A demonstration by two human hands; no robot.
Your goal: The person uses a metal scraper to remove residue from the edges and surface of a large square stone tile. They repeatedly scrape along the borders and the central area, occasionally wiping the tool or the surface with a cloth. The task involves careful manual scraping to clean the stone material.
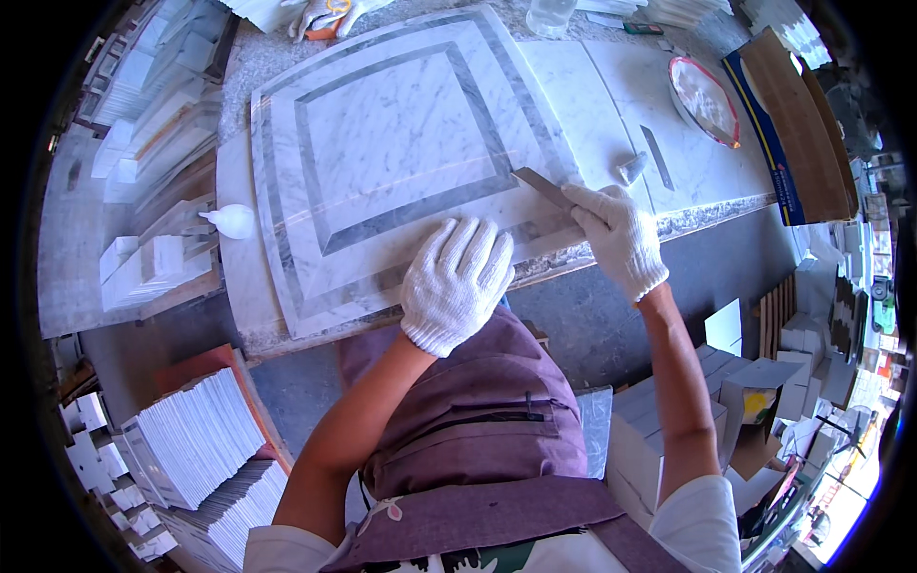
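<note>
A white marble panel (396,124) with grey inlaid bands lies in front of me on the work table. My left hand (458,277), in a white knit glove, rests flat on its near edge with the fingers stretched out. In my gloved right hand (619,234) is a flat metal scraper blade (543,185). Its tip meets the panel by the near right corner of the inner grey band. Just beyond that hand lie a small grey-white piece (631,169) and a second flat metal strip (657,158).
A red-rimmed bowl (738,129) of white material and an open cardboard box (798,134) stand at the right. To the left sits a white squeeze bottle (231,222). White gloves (325,11) show at the far edge. Stacked tiles (196,435) and boxes (659,420) flank me below.
</note>
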